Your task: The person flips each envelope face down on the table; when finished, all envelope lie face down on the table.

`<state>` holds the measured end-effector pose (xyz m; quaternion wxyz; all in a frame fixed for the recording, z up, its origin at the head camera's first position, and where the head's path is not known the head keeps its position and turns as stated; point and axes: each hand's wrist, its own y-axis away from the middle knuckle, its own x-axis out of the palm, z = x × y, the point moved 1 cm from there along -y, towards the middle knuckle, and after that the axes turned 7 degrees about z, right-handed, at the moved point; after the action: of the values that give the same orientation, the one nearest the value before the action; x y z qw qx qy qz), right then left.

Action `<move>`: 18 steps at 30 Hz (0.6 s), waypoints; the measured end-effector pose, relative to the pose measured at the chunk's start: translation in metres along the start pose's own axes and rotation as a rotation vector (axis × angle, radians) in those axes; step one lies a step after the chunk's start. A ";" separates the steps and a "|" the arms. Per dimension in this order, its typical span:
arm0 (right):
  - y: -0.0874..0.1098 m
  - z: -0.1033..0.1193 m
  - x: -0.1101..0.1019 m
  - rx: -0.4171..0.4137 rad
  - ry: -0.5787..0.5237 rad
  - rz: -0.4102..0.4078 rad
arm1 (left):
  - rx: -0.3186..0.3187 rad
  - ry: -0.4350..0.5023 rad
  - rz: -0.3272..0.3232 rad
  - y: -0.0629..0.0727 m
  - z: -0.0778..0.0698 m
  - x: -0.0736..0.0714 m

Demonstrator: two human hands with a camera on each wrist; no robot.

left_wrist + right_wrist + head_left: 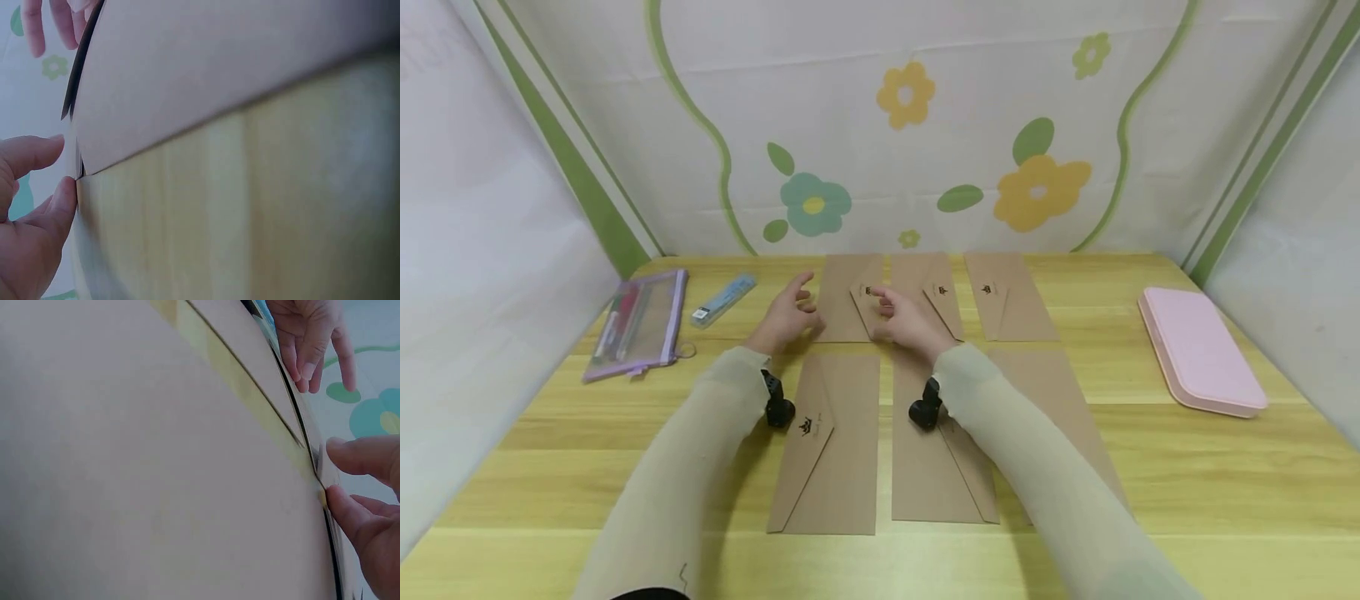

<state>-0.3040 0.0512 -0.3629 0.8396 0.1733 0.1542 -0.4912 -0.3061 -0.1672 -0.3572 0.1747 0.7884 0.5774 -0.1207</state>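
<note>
Brown paper envelopes lie on the wooden table in two rows of three. My left hand [788, 315] is at the left edge of the back left envelope [842, 308], thumb and forefinger spread apart. Over that envelope's right side and the gap beside the back middle envelope [917, 275] is my right hand [913, 323], its fingers loosely bent. Neither hand holds anything; whether fingertips touch the paper I cannot tell. The front left envelope [850, 450] shows a crown print on its flap. My forearms partly cover the front middle envelope [917, 475] and front right envelope [1052, 392].
A clear pouch with purple trim [655, 321], with pens inside, lies at the left, beside a small blue case [724, 300]. The back right envelope [1022, 300] lies flat. A pink case [1202, 346] is at the right. Behind the table [1150, 475] hangs a flowered curtain [865, 50].
</note>
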 end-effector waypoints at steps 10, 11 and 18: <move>-0.009 -0.003 -0.001 0.065 -0.012 -0.021 | -0.016 0.054 -0.001 -0.003 0.001 0.001; -0.009 -0.003 -0.001 0.065 -0.007 -0.023 | -0.017 0.067 -0.008 -0.004 0.001 0.001; -0.010 -0.001 -0.001 0.065 -0.018 -0.005 | -0.042 0.166 -0.044 -0.003 0.001 0.002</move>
<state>-0.3133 0.0482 -0.3644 0.8335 0.1957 0.1309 -0.4998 -0.3082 -0.1656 -0.3595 0.1400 0.7790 0.6094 -0.0468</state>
